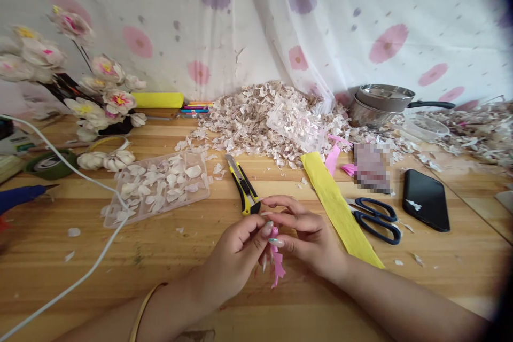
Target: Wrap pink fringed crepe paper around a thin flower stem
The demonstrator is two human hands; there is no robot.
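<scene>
My left hand and my right hand meet at the middle of the table, fingers pinched together. Between them hangs a strip of pink crepe paper with a ragged, cut edge. Both hands' fingertips close on its upper end, where a small pale bit shows; the fingers hide most of it. Just beyond the left fingers lies a yellow and black utility knife. To the right of my right hand, a yellow crepe paper strip runs slantwise, partly behind my wrist, with dark-handled scissors beside it.
A plastic compartment tray of pale petals lies left. Dried petals are heaped at the back, near metal pans. A black phone lies right. A white cable crosses the left side, near a blue glue gun and handmade flowers.
</scene>
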